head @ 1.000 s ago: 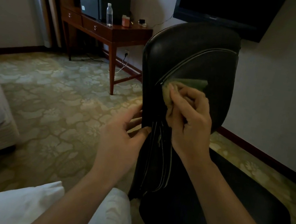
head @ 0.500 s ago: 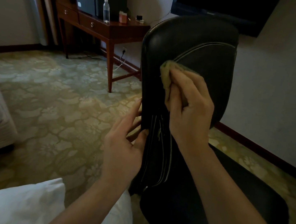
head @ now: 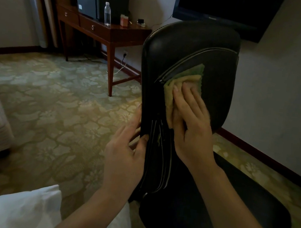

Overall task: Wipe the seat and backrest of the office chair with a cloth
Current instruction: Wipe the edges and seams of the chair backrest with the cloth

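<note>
A black leather office chair stands in front of me, its backrest (head: 189,48) upright and its seat (head: 247,218) low at the right. My right hand (head: 191,119) presses a yellow-green cloth (head: 186,80) flat against the middle of the backrest, fingers straight. The cloth fans out above and left of the fingers. My left hand (head: 125,152) holds the backrest's left edge lower down, thumb on the front and fingers behind it.
A dark wooden desk (head: 107,31) stands at the back left with a water bottle (head: 107,14) and small items on it. A TV (head: 226,9) hangs on the wall behind the chair. Patterned carpet (head: 61,102) lies left; white bedding (head: 10,210) is at the bottom left.
My right hand has slid the cloth from the backrest's left seam toward the middle, and the fingers have flattened. The cloth is more spread out. My left hand stays on the edge.
</note>
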Available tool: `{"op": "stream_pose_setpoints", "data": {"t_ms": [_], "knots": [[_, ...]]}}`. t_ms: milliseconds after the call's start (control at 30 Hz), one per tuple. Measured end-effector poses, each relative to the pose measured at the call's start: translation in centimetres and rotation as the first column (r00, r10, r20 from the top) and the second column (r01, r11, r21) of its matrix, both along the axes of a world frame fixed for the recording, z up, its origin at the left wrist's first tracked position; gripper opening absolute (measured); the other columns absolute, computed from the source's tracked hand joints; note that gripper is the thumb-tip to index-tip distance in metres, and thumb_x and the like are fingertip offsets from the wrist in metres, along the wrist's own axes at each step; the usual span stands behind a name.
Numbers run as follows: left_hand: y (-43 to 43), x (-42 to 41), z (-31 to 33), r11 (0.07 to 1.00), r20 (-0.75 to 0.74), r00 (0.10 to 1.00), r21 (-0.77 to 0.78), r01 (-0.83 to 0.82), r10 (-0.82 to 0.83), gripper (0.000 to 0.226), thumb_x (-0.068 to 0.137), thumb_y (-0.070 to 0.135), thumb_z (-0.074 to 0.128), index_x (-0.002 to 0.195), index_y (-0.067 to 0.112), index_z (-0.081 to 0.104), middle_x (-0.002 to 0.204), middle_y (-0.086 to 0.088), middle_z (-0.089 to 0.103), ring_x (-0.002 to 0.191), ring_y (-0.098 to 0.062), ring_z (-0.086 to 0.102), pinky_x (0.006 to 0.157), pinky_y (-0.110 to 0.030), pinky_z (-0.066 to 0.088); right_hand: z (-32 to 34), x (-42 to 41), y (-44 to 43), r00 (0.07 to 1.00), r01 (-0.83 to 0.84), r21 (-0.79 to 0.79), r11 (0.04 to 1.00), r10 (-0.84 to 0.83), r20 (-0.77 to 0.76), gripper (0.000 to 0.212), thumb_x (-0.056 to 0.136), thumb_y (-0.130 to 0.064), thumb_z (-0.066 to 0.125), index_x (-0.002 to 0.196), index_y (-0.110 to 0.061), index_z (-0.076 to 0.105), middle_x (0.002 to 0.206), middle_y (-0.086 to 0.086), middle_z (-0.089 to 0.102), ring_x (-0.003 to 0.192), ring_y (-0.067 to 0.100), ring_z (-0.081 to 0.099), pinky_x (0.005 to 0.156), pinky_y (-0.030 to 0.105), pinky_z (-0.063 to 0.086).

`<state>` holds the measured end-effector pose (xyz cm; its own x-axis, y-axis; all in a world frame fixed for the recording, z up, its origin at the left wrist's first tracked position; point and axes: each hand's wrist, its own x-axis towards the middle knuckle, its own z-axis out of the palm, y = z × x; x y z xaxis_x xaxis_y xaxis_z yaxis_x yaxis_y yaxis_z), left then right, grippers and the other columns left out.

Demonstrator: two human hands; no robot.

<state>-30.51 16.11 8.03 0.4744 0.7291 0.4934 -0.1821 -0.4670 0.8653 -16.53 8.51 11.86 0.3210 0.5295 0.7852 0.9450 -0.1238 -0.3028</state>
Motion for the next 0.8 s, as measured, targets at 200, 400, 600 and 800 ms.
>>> {"op": "stream_pose_setpoints", "data": {"t_ms": [200, 400, 600, 800], "knots": [[0.5, -0.1, -0.3, 1.000, 0.003, 1.000, -0.016, 0.011, -0.011, 0.079, 0.098, 0.000, 0.061, 0.140, 0.063, 0.040, 0.132, 0.010, 0.065, 0.119, -0.001, 0.065, 0.095, -0.030, 0.058, 1.5, -0.4, 1.1, 0.997, -0.068, 0.014, 0.998, 0.068, -0.047, 0.045, 0.104, -0.014, 0.046, 0.149, -0.016, 0.042, 0.159, 0.005, 0.035, 0.150, 0.022, 0.026, 0.119, 0.050, 0.031], [1.0, -0.3, -0.4, 0.996, 0.003, 0.998, -0.064, 0.066, -0.066, 0.083, 0.095, -0.008, 0.062, 0.139, 0.060, 0.044, 0.128, 0.006, 0.068, 0.117, -0.005, 0.067, 0.095, -0.035, 0.059, 0.4, -0.5, 1.2, 0.999, -0.018, 0.128, 0.992, 0.015, 0.031, 0.038, 0.101, -0.008, 0.052, 0.139, -0.011, 0.053, 0.147, 0.009, 0.050, 0.140, 0.023, 0.045, 0.112, 0.045, 0.043], [1.1, -0.3, -0.2, 0.986, 0.040, 0.993, -0.117, 0.114, -0.110, 0.084, 0.094, -0.007, 0.064, 0.131, 0.066, 0.050, 0.127, 0.007, 0.069, 0.115, -0.009, 0.069, 0.097, -0.037, 0.059, -2.9, -0.7, -0.5, 1.000, 0.025, 0.069, 0.997, -0.026, 0.010, 0.041, 0.099, -0.007, 0.053, 0.139, -0.013, 0.051, 0.148, 0.009, 0.050, 0.139, 0.021, 0.046, 0.109, 0.045, 0.047], [1.2, -0.1, -0.5, 0.992, 0.008, 0.995, -0.074, 0.099, -0.098, 0.079, 0.095, -0.007, 0.062, 0.139, 0.057, 0.044, 0.126, 0.005, 0.067, 0.114, -0.006, 0.069, 0.094, -0.032, 0.059, -0.7, -1.0, 0.1, 0.998, 0.039, 0.102, 0.994, -0.044, 0.048, 0.039, 0.100, -0.009, 0.052, 0.138, -0.012, 0.054, 0.145, 0.011, 0.053, 0.136, 0.023, 0.050, 0.108, 0.041, 0.048]]}}
